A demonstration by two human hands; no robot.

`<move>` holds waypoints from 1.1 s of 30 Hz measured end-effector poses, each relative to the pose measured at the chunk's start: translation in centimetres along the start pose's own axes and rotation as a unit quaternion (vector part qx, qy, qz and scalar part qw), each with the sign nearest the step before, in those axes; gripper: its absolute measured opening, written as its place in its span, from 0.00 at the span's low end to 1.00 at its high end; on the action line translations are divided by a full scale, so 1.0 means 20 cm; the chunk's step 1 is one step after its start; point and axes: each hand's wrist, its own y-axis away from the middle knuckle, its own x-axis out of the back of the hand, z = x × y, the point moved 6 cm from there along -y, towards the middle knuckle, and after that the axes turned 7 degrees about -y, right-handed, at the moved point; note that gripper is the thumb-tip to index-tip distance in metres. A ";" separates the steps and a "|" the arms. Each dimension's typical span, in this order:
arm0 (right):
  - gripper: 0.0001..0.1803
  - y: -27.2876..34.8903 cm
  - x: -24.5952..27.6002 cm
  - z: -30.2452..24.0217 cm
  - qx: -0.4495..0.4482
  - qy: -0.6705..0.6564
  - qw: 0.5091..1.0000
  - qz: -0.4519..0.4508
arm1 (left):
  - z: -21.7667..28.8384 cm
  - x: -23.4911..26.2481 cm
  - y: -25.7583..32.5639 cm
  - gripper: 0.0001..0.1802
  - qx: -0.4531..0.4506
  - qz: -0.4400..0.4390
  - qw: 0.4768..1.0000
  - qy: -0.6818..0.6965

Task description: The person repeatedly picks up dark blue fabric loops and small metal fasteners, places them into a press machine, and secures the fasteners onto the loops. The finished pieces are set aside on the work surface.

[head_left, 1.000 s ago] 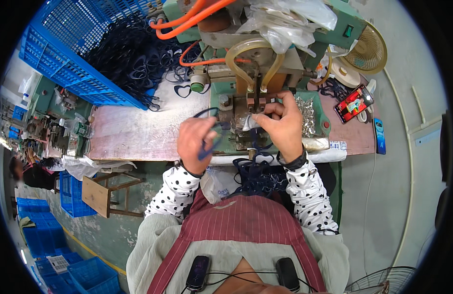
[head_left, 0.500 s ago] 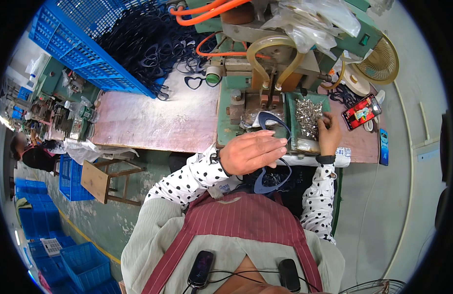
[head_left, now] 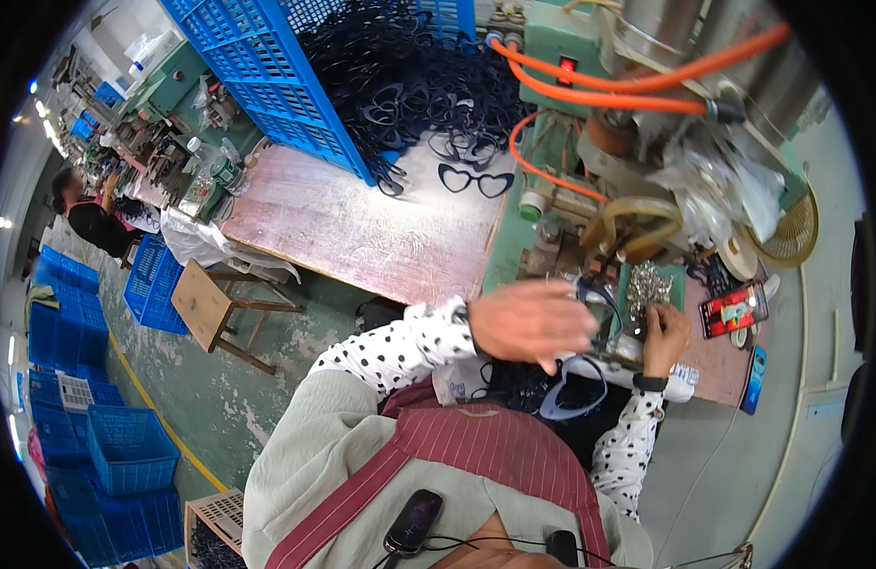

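My left hand point(head_left: 533, 322) is smeared by motion, its fingers stretched to the right and the thumb apart from them. Beside its fingertips is a dark blue heart-shaped glasses frame point(head_left: 573, 389); one rim hangs toward my lap and the other stands at the machine. Whether the fingertips touch the frame is hard to see. My right hand point(head_left: 667, 337) is at the near edge of a green tray point(head_left: 678, 289) of small shiny metal parts point(head_left: 647, 292). Its thumb and fingers are pinched together, and what they hold is too small to make out.
A green machine point(head_left: 552, 66) with orange hoses point(head_left: 628, 98) stands ahead. A blue crate point(head_left: 296, 104) and a heap of dark glasses frames point(head_left: 410, 90) lie at the far left. A phone point(head_left: 734, 311) rests at right. A wooden stool point(head_left: 206, 303) stands on the floor at left.
The view has swung left, so the bench and machine appear farther right. My left hand has drawn back from the middle of the glasses frame. My right hand stays at the parts tray.
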 end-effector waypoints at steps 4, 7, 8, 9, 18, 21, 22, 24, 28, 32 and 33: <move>0.06 0.01 0.04 -0.07 -0.008 -0.001 1.000 0.007 | -0.80 0.13 0.60 0.11 0.397 0.079 0.879 -0.250; 0.06 0.00 0.02 -0.04 -0.030 0.012 0.999 0.024 | -1.33 0.03 1.13 0.20 0.606 -0.288 0.679 -0.298; 0.07 0.00 0.01 -0.05 -0.035 0.017 0.999 0.026 | -1.39 0.04 1.26 0.24 0.564 -0.211 0.673 -0.429; 0.11 -0.01 0.01 -0.05 -0.044 0.030 0.999 0.006 | -1.43 0.05 1.33 0.28 0.507 -0.130 0.653 -0.548; 0.12 0.04 0.07 -0.10 -0.155 -0.005 0.988 -0.013 | -1.90 0.20 1.42 0.29 0.682 -0.231 0.501 -0.481; 0.11 0.06 0.06 -0.03 -0.127 -0.092 0.988 -0.014 | -1.92 0.26 1.39 0.25 0.717 -0.233 0.499 -0.427; 0.11 0.07 0.05 0.00 -0.095 -0.040 0.994 0.020 | -1.91 0.28 1.36 0.26 0.719 -0.242 0.503 -0.415; 0.11 0.08 0.04 0.03 -0.032 0.056 0.994 0.085 | -1.89 0.31 1.36 0.27 0.716 -0.255 0.511 -0.402; 0.09 0.05 0.02 0.03 -0.021 0.023 0.997 0.072 | -1.92 0.36 1.44 0.30 0.730 -0.250 0.522 -0.364; 0.08 0.02 0.03 0.00 -0.077 0.032 0.995 0.057 | -1.74 0.40 1.40 0.28 0.709 -0.245 0.555 -0.360; 0.08 0.00 0.04 -0.02 -0.071 0.036 0.995 0.053 | -1.67 0.40 1.39 0.27 0.686 -0.231 0.578 -0.377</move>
